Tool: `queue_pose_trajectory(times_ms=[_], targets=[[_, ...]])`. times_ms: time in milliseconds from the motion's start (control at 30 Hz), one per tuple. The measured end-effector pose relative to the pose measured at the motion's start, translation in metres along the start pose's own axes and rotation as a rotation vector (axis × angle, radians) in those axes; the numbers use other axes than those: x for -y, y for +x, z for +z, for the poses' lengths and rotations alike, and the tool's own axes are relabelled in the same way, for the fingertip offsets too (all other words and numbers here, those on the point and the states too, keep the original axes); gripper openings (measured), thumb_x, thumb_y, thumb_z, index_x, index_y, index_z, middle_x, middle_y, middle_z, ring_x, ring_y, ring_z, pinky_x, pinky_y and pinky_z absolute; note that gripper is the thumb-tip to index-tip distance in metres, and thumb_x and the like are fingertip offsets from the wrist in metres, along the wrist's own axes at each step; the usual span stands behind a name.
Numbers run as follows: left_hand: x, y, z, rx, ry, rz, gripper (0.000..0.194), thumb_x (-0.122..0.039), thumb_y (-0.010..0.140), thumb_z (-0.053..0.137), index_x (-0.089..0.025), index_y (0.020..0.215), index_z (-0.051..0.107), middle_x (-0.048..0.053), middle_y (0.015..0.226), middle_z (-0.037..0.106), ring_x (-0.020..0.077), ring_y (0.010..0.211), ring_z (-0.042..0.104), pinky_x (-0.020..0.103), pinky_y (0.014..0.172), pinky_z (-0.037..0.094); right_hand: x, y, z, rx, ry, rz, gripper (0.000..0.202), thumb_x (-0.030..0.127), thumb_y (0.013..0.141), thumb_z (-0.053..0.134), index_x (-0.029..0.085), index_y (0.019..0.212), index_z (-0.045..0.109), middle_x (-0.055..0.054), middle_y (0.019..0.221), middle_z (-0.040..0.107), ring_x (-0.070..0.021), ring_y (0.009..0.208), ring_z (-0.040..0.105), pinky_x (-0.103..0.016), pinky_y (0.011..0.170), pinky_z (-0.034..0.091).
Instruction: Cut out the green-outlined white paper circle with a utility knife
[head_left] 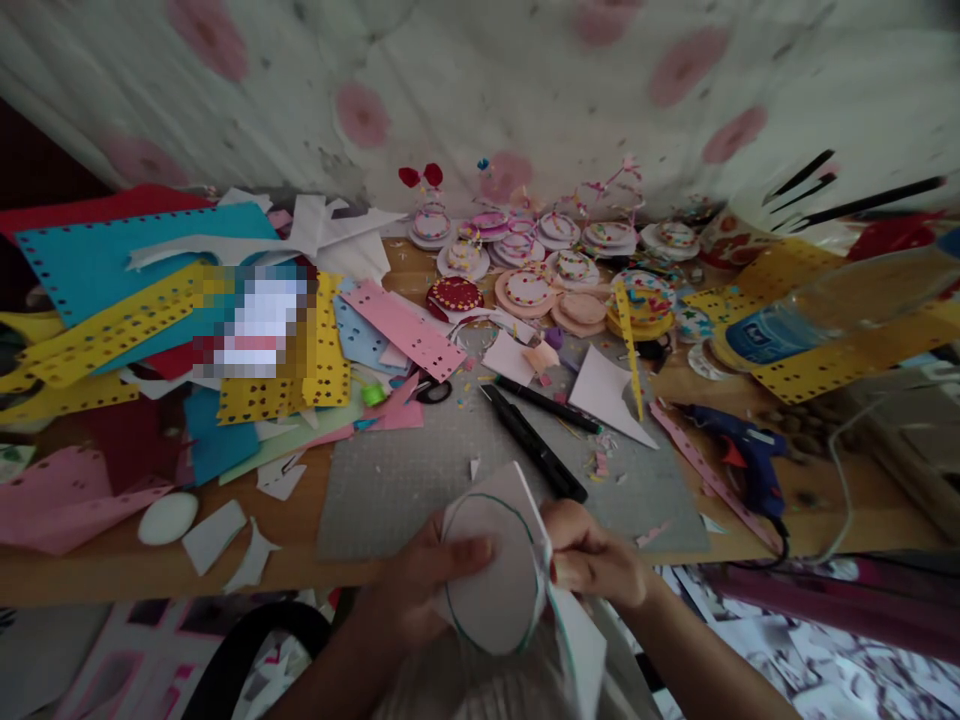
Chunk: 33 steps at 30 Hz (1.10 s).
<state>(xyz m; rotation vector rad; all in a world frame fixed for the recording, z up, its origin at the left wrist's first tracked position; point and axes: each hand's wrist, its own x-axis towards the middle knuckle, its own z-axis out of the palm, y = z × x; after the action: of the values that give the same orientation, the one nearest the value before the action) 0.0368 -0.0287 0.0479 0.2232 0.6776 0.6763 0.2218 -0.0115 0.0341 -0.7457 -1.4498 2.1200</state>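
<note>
Reading the view as a clock dial about its middle, we see the white sheet [499, 570] at 6 o'clock, raised in front of the near edge of the wooden surface [97, 575]. A rounded outline in green runs on its face. Our left hand [416, 590], at 7 o'clock, has its grip closed on the sheet, the thumb laid flat inside the outline. Our right hand [600, 555], at 5 o'clock, closes its grip in a pinch at the sheet's right edge, where a white strip [583, 645] hangs down; the light is dim there, and we cannot quite tell how far the strip is joined.

On the grey cutting mat [405, 490], a black craft knife [534, 443] lies near the centre towards 5 o'clock, with a dark pen [549, 405] just beside it at 4. Scissor handles [433, 390] show close in at 8. Decorated discs [529, 285] crowd around 1 o'clock. A bottle [862, 300] is out at 3, a blue glue gun [757, 470] between 3 and 4. Perforated yellow sheets [330, 345] lie at 9, and a white oval [169, 518] at 8, well apart from our hands.
</note>
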Motion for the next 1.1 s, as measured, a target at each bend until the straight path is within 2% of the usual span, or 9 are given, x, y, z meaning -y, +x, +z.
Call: queue_pose_trajectory(times_ms=[67,133,267,367,600,733,900,1000,1100], targets=[[-0.006,-0.001,-0.004,-0.143,0.078,0.07,0.041,-0.042,0.054,0.087,-0.011,0.076,0.071,0.003,0.062,0.063,0.0094,0.052,0.054,0.018,0.049,0.043,0.009,0.002,-0.001,-0.048,-0.058,-0.049,0.055,0.064,0.087,0.046,0.019,0.056,0.042,0.005,0.048,0.036,-0.006,0.041,0.033,-0.02,0.039,0.024],[-0.014,-0.005,-0.008,-0.227,0.202,0.109,0.037,-0.04,0.057,0.087,-0.011,0.075,0.073,0.003,0.063,0.066,0.0095,0.051,0.055,0.018,0.048,0.043,0.018,0.005,-0.001,-0.138,-0.137,-0.061,0.052,0.062,0.09,0.042,0.018,0.062,0.044,0.004,0.055,0.037,-0.0072,0.049,0.034,-0.019,0.043,0.027],[-0.024,-0.011,-0.011,-0.188,0.38,0.1,0.032,-0.038,0.062,0.084,-0.011,0.076,0.074,0.003,0.064,0.067,0.0095,0.052,0.055,0.018,0.049,0.042,0.026,0.013,0.003,-0.222,-0.19,0.003,0.052,0.064,0.09,0.04,0.016,0.073,0.053,0.003,0.06,0.04,-0.0083,0.054,0.034,-0.02,0.045,0.027],[-0.024,-0.012,-0.008,-0.173,0.399,0.087,0.034,-0.039,0.062,0.084,-0.01,0.074,0.073,0.003,0.061,0.065,0.0095,0.051,0.053,0.018,0.048,0.041,0.024,0.015,0.009,-0.252,-0.168,0.024,0.052,0.062,0.091,0.04,0.017,0.064,0.046,0.005,0.056,0.034,-0.007,0.05,0.029,-0.019,0.042,0.024],[-0.018,-0.012,-0.006,-0.152,0.347,0.067,0.035,-0.04,0.06,0.084,-0.009,0.072,0.072,0.004,0.06,0.064,0.0097,0.048,0.052,0.02,0.047,0.04,0.018,0.015,0.023,-0.385,0.188,0.124,0.057,0.069,0.079,0.052,0.019,0.056,0.04,0.007,0.048,0.031,-0.0051,0.041,0.023,-0.021,0.036,0.018],[-0.016,-0.011,-0.005,-0.184,0.306,0.055,0.036,-0.04,0.055,0.087,-0.01,0.071,0.073,0.003,0.059,0.064,0.0098,0.048,0.052,0.019,0.047,0.041,0.017,0.018,0.027,-0.444,0.249,0.14,0.059,0.072,0.071,0.058,0.02,0.054,0.039,0.007,0.045,0.032,-0.0052,0.04,0.025,-0.021,0.036,0.02],[-0.017,-0.011,-0.004,-0.154,0.31,0.046,0.037,-0.041,0.057,0.085,-0.011,0.073,0.073,0.002,0.06,0.063,0.0097,0.049,0.051,0.019,0.048,0.041,0.007,0.015,0.023,-0.42,0.257,0.112,0.059,0.072,0.075,0.055,0.02,0.054,0.037,0.008,0.047,0.03,-0.0048,0.041,0.024,-0.021,0.038,0.019],[-0.027,-0.013,-0.007,-0.1,0.439,0.034,0.036,-0.043,0.061,0.082,-0.01,0.069,0.07,0.001,0.058,0.06,0.0088,0.048,0.048,0.019,0.047,0.039,0.011,0.011,0.014,-0.28,0.171,0.124,0.055,0.066,0.08,0.055,0.019,0.058,0.037,0.007,0.052,0.03,-0.0051,0.045,0.026,-0.02,0.039,0.021],[-0.041,-0.017,-0.01,-0.052,0.685,-0.061,0.032,-0.04,0.064,0.08,-0.01,0.068,0.069,-0.001,0.057,0.057,0.008,0.05,0.045,0.018,0.047,0.037,0.026,0.012,0.006,-0.127,0.1,0.139,0.05,0.059,0.084,0.055,0.02,0.06,0.036,0.007,0.056,0.028,-0.0052,0.047,0.026,-0.019,0.04,0.021]])
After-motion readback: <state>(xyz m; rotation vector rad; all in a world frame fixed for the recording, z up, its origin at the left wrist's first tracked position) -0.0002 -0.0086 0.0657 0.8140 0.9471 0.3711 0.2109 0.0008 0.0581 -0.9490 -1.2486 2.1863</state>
